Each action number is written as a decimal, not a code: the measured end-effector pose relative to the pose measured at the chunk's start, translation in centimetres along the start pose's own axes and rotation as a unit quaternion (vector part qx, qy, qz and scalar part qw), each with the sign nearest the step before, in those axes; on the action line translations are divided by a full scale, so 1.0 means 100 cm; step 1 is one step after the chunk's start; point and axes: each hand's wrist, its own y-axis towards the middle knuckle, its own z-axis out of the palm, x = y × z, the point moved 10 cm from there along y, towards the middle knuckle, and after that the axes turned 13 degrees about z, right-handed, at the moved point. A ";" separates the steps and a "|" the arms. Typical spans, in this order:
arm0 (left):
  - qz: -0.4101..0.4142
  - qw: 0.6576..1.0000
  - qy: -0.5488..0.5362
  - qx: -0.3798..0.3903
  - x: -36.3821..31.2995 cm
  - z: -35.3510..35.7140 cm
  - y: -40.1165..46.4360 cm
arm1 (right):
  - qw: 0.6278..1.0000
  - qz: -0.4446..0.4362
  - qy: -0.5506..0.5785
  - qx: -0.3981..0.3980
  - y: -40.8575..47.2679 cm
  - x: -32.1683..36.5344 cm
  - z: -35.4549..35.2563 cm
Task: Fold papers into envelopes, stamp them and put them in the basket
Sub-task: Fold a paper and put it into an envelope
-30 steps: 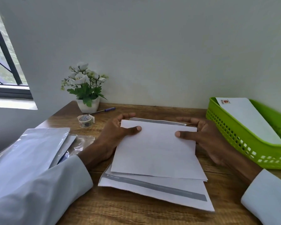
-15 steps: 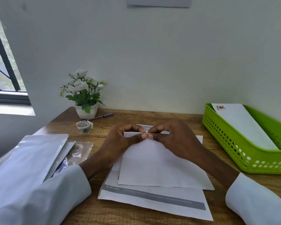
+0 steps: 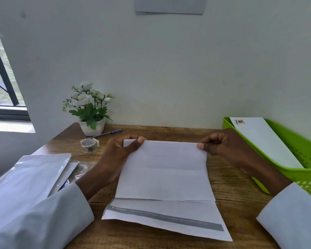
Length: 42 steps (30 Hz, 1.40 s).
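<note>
A white folded paper [image 3: 164,171] lies in the middle of the wooden desk, with a faint crease across it. My left hand [image 3: 121,150] pinches its far left corner, and my right hand [image 3: 221,143] pinches its far right corner. Under the paper lies another sheet with a grey band [image 3: 167,220] along its near edge. At the right stands a green basket [image 3: 294,174] holding a white envelope [image 3: 264,141] with a stamp [image 3: 240,121] in its far corner.
A stack of white envelopes in clear wrap [image 3: 31,177] lies at the left. A roll of patterned tape [image 3: 89,145], a pen [image 3: 109,133] and a potted white flower [image 3: 90,108] stand at the back left. The wall is close behind.
My hands met at the middle of the paper's far edge, then slid apart to its two far corners. The view tilted up a little.
</note>
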 end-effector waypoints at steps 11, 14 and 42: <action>-0.020 0.997 -0.069 -0.021 0.011 -0.010 0.006 | 0.964 0.134 0.172 0.150 -0.002 -0.041 0.048; -0.041 0.997 -0.069 -0.012 0.016 -0.007 0.003 | 0.957 0.142 0.215 0.132 0.000 -0.044 0.044; -0.092 0.991 -0.089 -0.031 0.012 -0.008 -0.001 | 0.933 0.090 0.310 0.162 0.000 -0.023 0.020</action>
